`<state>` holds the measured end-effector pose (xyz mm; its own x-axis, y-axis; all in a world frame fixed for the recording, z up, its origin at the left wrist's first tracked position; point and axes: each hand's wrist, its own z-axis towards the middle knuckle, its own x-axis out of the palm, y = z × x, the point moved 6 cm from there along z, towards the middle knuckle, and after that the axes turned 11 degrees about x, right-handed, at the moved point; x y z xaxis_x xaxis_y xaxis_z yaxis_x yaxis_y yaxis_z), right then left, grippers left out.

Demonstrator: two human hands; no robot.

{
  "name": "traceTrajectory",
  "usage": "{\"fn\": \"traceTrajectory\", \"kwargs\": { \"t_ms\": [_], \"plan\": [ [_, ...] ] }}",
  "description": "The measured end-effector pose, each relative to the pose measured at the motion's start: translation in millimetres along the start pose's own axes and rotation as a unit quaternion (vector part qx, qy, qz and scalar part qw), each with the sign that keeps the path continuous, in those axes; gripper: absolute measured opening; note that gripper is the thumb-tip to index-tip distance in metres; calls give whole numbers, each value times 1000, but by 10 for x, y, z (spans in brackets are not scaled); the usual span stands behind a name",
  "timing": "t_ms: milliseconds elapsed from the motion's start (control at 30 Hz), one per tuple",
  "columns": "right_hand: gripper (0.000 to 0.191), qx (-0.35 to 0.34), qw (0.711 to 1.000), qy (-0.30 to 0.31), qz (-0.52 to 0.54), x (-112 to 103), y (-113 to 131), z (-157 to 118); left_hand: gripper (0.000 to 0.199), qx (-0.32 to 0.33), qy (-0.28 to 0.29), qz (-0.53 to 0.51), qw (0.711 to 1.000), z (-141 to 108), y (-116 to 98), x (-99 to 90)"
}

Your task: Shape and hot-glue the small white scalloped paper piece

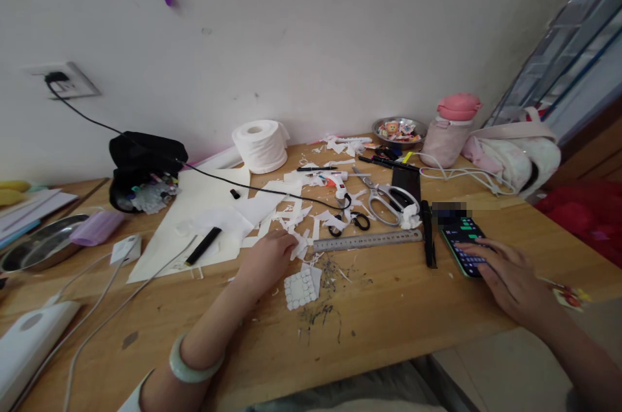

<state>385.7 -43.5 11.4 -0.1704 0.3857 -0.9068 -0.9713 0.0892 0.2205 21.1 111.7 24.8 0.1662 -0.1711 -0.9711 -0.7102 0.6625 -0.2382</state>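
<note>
My right hand (510, 276) has its fingers spread over a phone (464, 240) lying on the table, with fingertips on the lit keyboard. My left hand (269, 260) rests on the wood at the edge of the white paper scraps (299, 221). Its fingers are curled inward, and whatever they might hold is hidden. Just right of the left wrist lies a small white square piece (300, 290) with an outlined, stone-like border. Beyond it is a metal ruler (367, 241), and a black marker (428, 234) lies between the ruler and the phone.
Silver scissors (383, 198), black-handled scissors (360, 221) and a white glue gun (340, 186) lie among scraps. Its black cord (218, 175) crosses to a wall socket. A paper roll (260, 145), a pink bottle (449, 130) and a candy bowl (398, 132) stand along the wall.
</note>
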Motion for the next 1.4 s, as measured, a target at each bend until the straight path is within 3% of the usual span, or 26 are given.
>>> {"fn": "traceTrajectory", "kwargs": {
  "t_ms": [100, 200, 267, 400, 633, 1100, 1400],
  "plan": [
    [31, 7, 997, -71, 31, -86, -47, -48, 28, 3, -3, -3, 1000, 3, 5, 8],
    [22, 66, 978, -187, 68, -213, -146, -146, 28, 2, -3, 6, 1000, -3, 14, 14],
    [20, 106, 966, -224, 69, -250, -180, -191, 28, 1, 2, 13, 1000, -7, 14, 19],
    [24, 147, 965, -211, 44, -238, -172, -180, 26, 15, 3, 16, 1000, 0, -3, 18],
    [22, 137, 964, -216, 70, -257, -165, -173, 26, 5, 2, 12, 1000, 2, 17, 18],
    [32, 125, 985, -122, 13, -78, -238, 5, 27, 4, -4, 14, 1000, -6, 15, 21],
    [29, 124, 979, -150, 60, -181, -194, -8, 28, -3, -11, -4, 1000, -12, 37, 44]
  ]
}}
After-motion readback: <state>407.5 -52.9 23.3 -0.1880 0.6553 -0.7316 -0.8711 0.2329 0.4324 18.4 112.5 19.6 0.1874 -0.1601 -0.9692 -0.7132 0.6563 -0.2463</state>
